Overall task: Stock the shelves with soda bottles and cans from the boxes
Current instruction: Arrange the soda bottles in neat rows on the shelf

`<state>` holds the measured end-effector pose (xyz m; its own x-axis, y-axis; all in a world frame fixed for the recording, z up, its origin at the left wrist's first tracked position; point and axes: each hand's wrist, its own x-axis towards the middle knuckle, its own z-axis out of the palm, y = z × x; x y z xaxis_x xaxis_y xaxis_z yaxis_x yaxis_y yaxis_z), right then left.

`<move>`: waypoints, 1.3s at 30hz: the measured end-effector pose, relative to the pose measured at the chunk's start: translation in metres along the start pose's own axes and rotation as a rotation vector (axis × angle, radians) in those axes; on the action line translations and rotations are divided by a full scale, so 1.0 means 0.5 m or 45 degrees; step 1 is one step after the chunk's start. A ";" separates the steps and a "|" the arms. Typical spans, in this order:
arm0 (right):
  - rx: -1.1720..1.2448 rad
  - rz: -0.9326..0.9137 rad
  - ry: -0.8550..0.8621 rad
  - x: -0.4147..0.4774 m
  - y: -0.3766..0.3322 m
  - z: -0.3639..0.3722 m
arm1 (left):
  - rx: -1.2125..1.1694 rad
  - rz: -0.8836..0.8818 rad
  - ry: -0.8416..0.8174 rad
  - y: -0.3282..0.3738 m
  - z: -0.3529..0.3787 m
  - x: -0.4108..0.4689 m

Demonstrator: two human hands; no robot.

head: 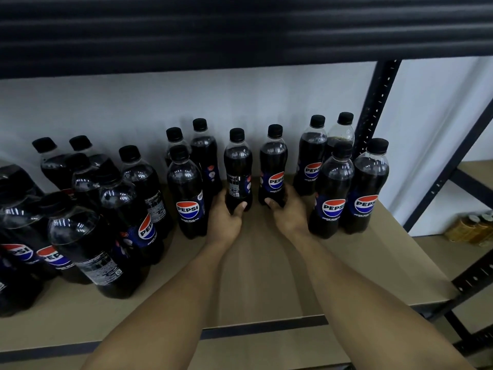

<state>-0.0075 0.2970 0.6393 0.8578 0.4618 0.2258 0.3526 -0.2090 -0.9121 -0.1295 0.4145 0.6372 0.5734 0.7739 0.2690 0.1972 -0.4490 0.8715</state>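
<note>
While both of your arms reach in from the bottom of the frame, each hand grips the base of one soda bottle at the centre of the picture. Your left hand (226,217) has its fingers curled round the bottom of the left bottle (238,169), thumb laid across the front. Your right hand (286,212) wraps the foot of the right bottle (273,166) the same way.

Both bottles are upright, small clear plastic ones filled with dark cola and closed with black caps. The left one shows you its barcode and small print. The right one shows the red, white and blue Pepsi roundel on a dark blue label. You cannot tell whether their bases touch the tan shelf (266,276), because your hands hide them.

They sit side by side, apart from each other, in the gap between two groups. Four matching bottles (333,196) stand close together on the right, beside the black post (373,108). A larger crowd of bottles (120,209) fills the left and lower left. A pale wall (160,102) is behind them all.
</note>
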 end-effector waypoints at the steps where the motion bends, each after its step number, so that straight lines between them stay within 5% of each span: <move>1: -0.004 -0.011 -0.009 0.003 0.000 0.002 | -0.015 0.010 0.005 -0.002 0.002 0.001; 11: 0.025 -0.074 0.065 0.016 0.013 0.013 | 0.179 0.090 0.288 0.028 0.020 0.004; 19: 0.067 -0.081 0.105 0.018 0.017 0.017 | -0.052 0.045 0.203 0.013 0.019 0.016; 39: 0.092 -0.085 0.087 0.017 0.022 0.015 | 0.025 0.130 0.243 0.003 0.035 0.042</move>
<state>0.0010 0.3052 0.6288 0.8577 0.4122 0.3072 0.3837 -0.1157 -0.9162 -0.1033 0.4221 0.6371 0.4307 0.7937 0.4296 0.1624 -0.5364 0.8282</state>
